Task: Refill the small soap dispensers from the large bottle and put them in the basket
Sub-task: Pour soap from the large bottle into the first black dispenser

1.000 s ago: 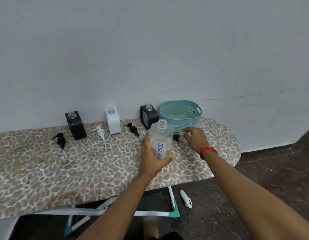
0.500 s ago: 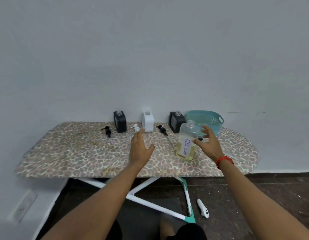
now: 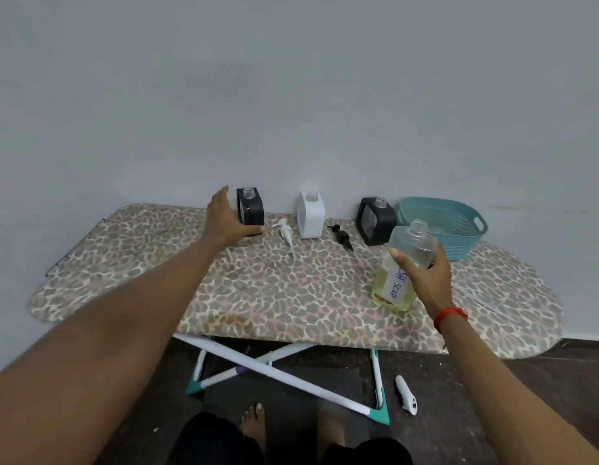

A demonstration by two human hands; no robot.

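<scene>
left hand (image 3: 226, 219) is spread, fingers straight beside the left black dispenser (image 3: 250, 206), thumb along its front foot; whether it touches yet i cannot quite tell. right hand (image 3: 425, 280) is wrapped round the bottle (image 3: 405, 260), which is uncapped and tilted, its base low over the tabletop (image 3: 291, 297). the white dispenser (image 3: 311, 214) and right black dispenser (image 3: 375, 221) stand open-necked by the wall, with pumps (image 3: 286, 231) lying in front. the basket (image 3: 472, 236) sits at the right end with no dispenser in it. the step in hand looks like fetching the first dispenser. next: grip it, draw it close, steady it, and pour slowly into the narrow neck.
</scene>
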